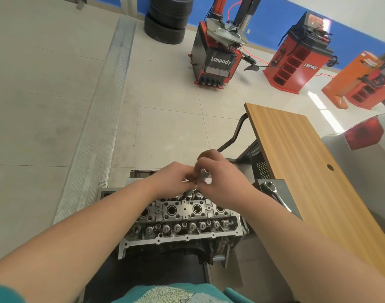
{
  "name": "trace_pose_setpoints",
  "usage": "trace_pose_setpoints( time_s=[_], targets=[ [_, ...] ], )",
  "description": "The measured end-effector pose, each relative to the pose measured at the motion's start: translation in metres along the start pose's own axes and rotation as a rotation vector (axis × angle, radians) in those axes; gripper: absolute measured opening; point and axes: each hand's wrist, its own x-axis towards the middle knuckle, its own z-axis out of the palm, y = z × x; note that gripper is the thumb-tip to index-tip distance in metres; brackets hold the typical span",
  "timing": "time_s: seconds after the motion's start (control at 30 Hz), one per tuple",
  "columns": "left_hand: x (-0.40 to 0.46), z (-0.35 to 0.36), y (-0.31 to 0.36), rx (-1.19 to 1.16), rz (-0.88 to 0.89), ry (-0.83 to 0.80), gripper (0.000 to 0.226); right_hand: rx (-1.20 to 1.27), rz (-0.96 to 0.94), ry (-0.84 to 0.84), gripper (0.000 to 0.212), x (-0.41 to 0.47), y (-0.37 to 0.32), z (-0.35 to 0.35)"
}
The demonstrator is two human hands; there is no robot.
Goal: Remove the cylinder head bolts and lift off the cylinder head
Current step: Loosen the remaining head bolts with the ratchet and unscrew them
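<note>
The aluminium cylinder head point(183, 217) sits on its engine stand below me, its valve springs and four round plug wells exposed. Both hands meet above the head's far edge. My right hand point(220, 173) pinches a short shiny metal piece point(203, 174), a socket or bolt, blurred. My left hand point(172, 178) touches the same piece with its fingertips from the left. The far row of the head is partly hidden under my hands.
A ratchet wrench point(274, 193) lies on a dark shelf right of the engine. A wooden table point(307, 171) runs along the right. A tyre changer point(217, 55), red shop machines point(296, 62) and stacked tyres point(167, 18) stand far off on the tiled floor.
</note>
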Motion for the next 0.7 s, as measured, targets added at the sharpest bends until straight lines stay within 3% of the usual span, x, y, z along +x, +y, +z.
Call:
trace_pose_setpoints(
  time_s=[0.1, 0.2, 0.23, 0.3, 0.37, 0.43, 0.53, 0.63, 0.7],
  targets=[
    [0.004, 0.001, -0.003, -0.014, -0.005, 0.057, 0.012, -0.113, 0.133, 0.046, 0.032, 0.005, 0.001, 0.005],
    [0.005, 0.002, -0.007, -0.052, 0.01, 0.089, 0.027, -0.232, 0.138, 0.041, 0.015, 0.008, 0.002, 0.005],
    [0.004, 0.002, -0.007, -0.063, 0.019, 0.067, 0.027, -0.21, 0.098, 0.022, 0.005, 0.007, 0.004, 0.005],
    [0.0, 0.002, -0.006, -0.072, 0.011, 0.021, 0.03, -0.137, 0.008, -0.02, 0.017, 0.004, 0.007, 0.004],
    [0.0, 0.002, -0.005, -0.054, -0.006, 0.007, 0.022, 0.021, -0.016, 0.007, 0.011, 0.0, 0.006, 0.002],
    [0.002, 0.001, -0.004, -0.003, -0.003, 0.033, 0.011, 0.081, 0.027, 0.058, 0.028, 0.001, 0.003, 0.003],
    [0.006, 0.002, -0.003, 0.014, 0.012, 0.06, 0.036, -0.153, 0.16, 0.051, 0.032, 0.008, -0.002, 0.004],
    [0.004, 0.004, -0.003, -0.027, 0.034, 0.016, 0.037, -0.238, 0.1, -0.02, 0.009, 0.008, -0.003, 0.002],
    [0.001, 0.004, -0.007, -0.036, 0.031, 0.011, 0.045, -0.209, 0.017, -0.059, 0.02, 0.006, 0.0, 0.001]
  ],
)
